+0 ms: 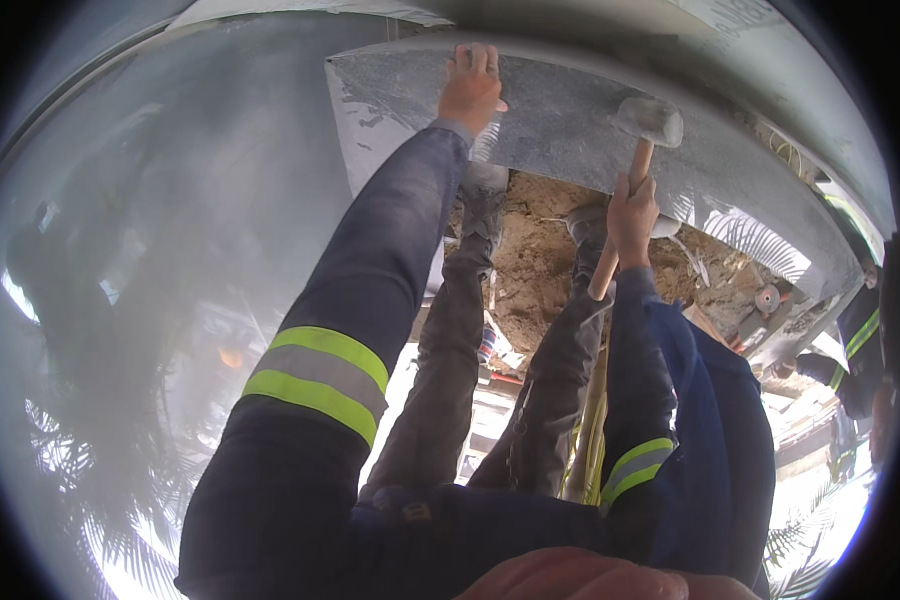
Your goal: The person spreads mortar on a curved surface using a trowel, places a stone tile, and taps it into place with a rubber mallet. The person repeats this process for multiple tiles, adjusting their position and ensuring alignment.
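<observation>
My right hand [632, 215] is closed around the wooden handle of a mallet [652, 122] with a pale, dusty, blocky head. That head is over the grey stone slab [560, 115]; I cannot tell whether it touches. My left hand [472, 92] lies on the slab toward its left end, fingers stretched to the far edge and holding nothing. Dust and pale smears mark the slab's top. Below its near edge, my shoes [485, 205] are on brown, loose soil [535, 235].
A large glossy grey surface [180, 200] with reflections fills the left side. A small tool with a round disc [767, 299] lies at the right beyond the soil. At the far right is another person in dark clothing [858, 325] with reflective stripes.
</observation>
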A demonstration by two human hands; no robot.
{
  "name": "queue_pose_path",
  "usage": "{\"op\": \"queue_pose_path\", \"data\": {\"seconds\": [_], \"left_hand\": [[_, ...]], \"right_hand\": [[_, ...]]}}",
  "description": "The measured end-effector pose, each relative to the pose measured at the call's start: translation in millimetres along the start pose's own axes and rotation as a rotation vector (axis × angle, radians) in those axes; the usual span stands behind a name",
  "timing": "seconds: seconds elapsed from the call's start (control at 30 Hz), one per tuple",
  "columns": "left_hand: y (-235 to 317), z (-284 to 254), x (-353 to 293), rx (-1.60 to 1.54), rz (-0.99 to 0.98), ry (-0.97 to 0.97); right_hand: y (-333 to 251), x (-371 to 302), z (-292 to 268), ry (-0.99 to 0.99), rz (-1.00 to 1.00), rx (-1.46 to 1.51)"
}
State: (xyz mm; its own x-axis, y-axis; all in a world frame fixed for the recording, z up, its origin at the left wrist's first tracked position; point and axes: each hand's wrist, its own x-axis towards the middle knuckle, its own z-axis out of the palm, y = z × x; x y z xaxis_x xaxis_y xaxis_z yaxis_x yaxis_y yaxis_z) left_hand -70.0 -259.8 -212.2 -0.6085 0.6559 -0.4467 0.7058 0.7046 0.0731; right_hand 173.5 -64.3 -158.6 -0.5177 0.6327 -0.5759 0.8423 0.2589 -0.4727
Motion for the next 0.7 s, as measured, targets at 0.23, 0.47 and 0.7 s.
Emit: {"op": "queue_pose_path", "data": {"seconds": [0.23, 0.47, 0.7], "left_hand": [[-4.8, -10.7, -13.3, -0.012, 0.003, -0.011], [-8.8, 12.9, -98.7, 0.040, -0.037, -0.096], [30.8, 64.9, -150.7, -0.616, -0.674, -0.080]], "right_hand": [[-7.2, -3.7, 6.4, 0.009, 0.030, -0.011], [0.0, -11.3, -10.8, -0.036, 0.013, -0.116], [16.5, -31.9, -6.2, -0.082, 0.073, -0.215]]}}
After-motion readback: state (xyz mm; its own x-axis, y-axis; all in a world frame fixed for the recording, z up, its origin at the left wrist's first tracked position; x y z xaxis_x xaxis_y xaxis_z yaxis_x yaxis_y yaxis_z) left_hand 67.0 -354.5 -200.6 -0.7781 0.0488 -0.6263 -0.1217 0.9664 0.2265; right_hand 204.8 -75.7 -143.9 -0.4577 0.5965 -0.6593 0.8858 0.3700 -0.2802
